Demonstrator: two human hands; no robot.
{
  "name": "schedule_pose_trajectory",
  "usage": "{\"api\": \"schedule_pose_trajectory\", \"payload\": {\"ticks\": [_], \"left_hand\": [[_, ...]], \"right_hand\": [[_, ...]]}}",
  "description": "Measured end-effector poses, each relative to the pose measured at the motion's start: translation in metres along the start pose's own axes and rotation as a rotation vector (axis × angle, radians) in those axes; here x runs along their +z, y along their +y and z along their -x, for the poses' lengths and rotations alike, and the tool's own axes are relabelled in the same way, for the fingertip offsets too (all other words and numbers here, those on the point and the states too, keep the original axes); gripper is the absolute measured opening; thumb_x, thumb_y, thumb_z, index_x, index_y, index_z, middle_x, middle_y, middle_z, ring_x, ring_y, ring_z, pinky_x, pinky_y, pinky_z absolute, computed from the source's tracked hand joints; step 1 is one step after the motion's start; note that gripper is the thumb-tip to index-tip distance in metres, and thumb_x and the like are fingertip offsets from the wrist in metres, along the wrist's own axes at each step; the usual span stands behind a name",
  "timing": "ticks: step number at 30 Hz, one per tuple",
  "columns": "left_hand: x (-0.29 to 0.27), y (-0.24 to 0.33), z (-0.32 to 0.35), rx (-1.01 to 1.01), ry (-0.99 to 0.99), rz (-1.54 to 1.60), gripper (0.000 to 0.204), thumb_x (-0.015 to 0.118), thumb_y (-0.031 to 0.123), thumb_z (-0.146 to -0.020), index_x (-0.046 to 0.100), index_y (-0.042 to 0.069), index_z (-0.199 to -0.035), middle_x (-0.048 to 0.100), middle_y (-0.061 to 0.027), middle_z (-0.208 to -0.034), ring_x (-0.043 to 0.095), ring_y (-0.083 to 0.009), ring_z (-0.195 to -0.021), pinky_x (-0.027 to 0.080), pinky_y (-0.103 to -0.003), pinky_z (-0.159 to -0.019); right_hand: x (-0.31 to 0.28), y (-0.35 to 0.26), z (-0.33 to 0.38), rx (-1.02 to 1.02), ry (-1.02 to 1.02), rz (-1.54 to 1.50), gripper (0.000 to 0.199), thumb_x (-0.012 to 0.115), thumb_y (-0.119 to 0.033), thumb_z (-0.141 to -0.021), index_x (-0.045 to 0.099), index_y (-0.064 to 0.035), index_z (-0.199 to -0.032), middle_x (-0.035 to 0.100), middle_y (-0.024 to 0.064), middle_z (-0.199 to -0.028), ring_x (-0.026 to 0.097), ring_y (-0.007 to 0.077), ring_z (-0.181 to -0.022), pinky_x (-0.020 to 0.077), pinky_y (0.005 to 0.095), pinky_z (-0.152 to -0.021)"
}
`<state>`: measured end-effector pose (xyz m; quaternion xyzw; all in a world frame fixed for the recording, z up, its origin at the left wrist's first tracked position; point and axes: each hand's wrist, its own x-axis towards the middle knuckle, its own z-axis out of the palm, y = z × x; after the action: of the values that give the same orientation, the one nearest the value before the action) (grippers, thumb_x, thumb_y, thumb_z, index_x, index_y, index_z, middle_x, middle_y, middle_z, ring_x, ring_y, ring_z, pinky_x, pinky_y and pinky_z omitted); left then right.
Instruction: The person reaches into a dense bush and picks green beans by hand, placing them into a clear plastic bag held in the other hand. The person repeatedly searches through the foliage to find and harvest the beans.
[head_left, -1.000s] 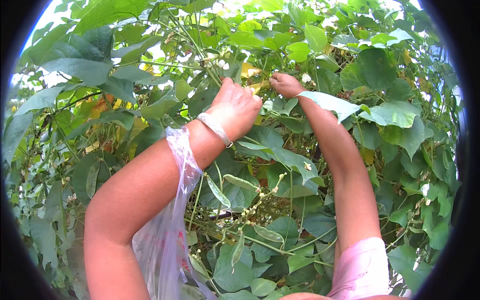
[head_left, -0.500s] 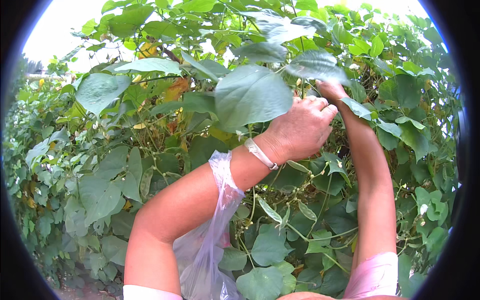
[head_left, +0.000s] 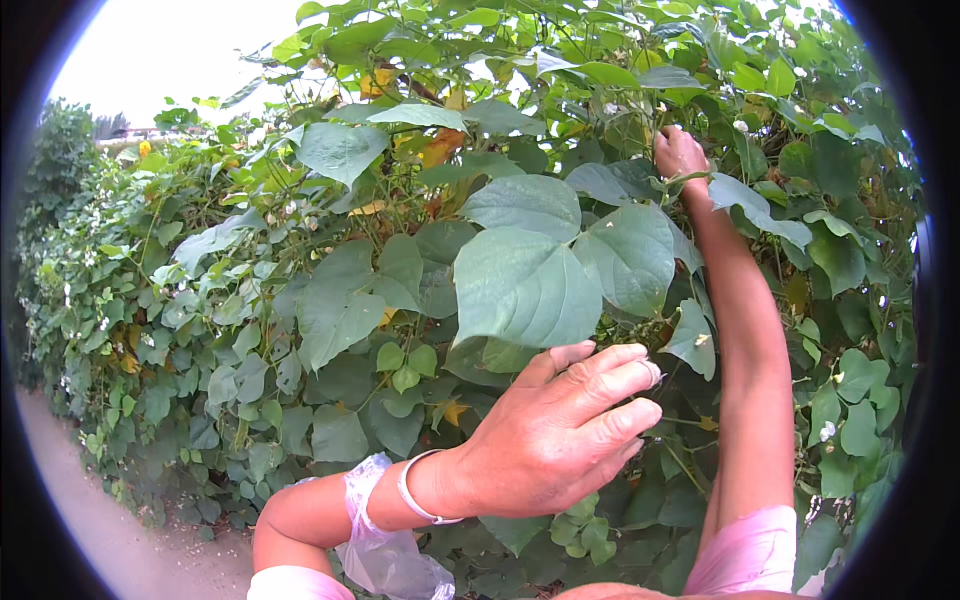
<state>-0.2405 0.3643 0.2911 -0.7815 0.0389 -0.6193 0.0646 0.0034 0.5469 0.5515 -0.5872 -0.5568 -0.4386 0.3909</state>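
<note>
My right hand (head_left: 681, 156) reaches high into the climbing bean vine (head_left: 340, 310), its fingers closed among thin stems. What they hold is hidden. Lower and nearer, my left hand (head_left: 565, 430) hovers in front of the foliage, back of the hand toward me. Its fingers are half bent and apart, with nothing visible in them; the palm is hidden. Just above it hang broad green leaves (head_left: 530, 285). A white bracelet (head_left: 408, 488) circles my left wrist, and a thin clear plastic bag (head_left: 395, 565) hangs from that forearm.
Dense foliage with small white flowers and some yellowed leaves (head_left: 440, 148) fills most of the view. A bare dirt path (head_left: 110, 500) runs along the foot of the plants at lower left. My right forearm (head_left: 745, 330) passes between hanging leaves.
My left hand has come down and toward me, away from the right hand, and its fingers have loosened. The large leaves have swung lower. My right hand stays high among the stems.
</note>
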Motion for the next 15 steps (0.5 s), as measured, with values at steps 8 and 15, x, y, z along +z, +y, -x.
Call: {"api": "schedule_pose_trajectory", "payload": {"ticks": [8,15], "left_hand": [[-0.017,0.079,0.085,-0.458,-0.161,-0.161,0.026,0.062,0.003,-0.074,0.062,0.008,-0.100,0.059,-0.0097,-0.116,0.050,-0.0294,-0.116,0.023,-0.047,-0.102],[-0.021,0.164,0.160,-0.916,-0.131,-0.026,0.018,0.059,0.003,-0.081,0.062,0.004,-0.098,0.062,-0.0105,-0.110,0.054,-0.0268,-0.112,0.035,-0.039,-0.098]], "right_hand": [[-0.041,-0.069,0.074,-0.012,0.056,-0.283,0.037,0.047,-0.029,-0.087,0.056,-0.0067,-0.114,0.057,0.0153,-0.117,0.052,0.0338,-0.109,0.0401,0.0440,-0.092],[-0.043,-0.096,0.131,-0.089,0.044,-0.441,0.038,0.049,-0.032,-0.086,0.057,-0.0062,-0.113,0.058,0.0138,-0.116,0.053,0.0301,-0.109,0.0412,0.0419,-0.091]]}}
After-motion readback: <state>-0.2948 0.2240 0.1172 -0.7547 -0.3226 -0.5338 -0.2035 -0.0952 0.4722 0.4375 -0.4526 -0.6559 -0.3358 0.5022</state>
